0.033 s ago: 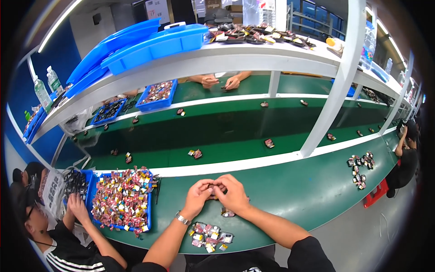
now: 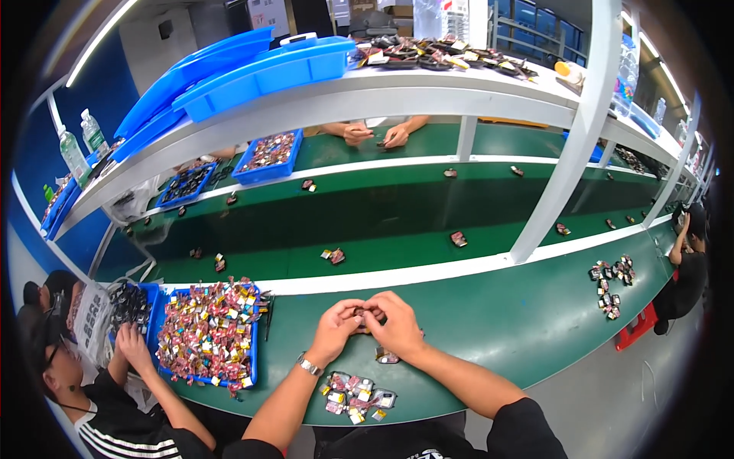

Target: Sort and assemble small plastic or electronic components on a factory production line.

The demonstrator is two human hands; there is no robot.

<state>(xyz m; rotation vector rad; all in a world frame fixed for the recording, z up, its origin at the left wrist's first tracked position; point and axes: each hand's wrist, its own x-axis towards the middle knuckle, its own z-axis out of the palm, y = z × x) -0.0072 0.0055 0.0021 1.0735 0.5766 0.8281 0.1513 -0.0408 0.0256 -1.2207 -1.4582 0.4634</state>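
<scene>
Over the green bench, my left hand (image 2: 335, 330) and my right hand (image 2: 394, 325) meet with fingertips pinched together. Between them is a small dark and reddish electronic assembly (image 2: 359, 312), mostly covered by my fingers. A similar assembly (image 2: 386, 356) lies just under my right hand. Closer to me, beside my left wrist with its metal watch, sits a loose group of small black-cased assemblies (image 2: 358, 398) with red, white and yellow parts.
A blue tray (image 2: 254, 348) heaped with small red, white and yellow parts stands at left, by a co-worker's hands (image 2: 134, 352). Beyond a white rail, a green conveyor belt (image 2: 290, 222) carries scattered assemblies. A shelf post (image 2: 569, 145) rises at right. More assemblies (image 2: 610, 283) lie far right.
My hands stay together on the small assembly, with only a slight shift of the fingers. The whole view has moved a little.
</scene>
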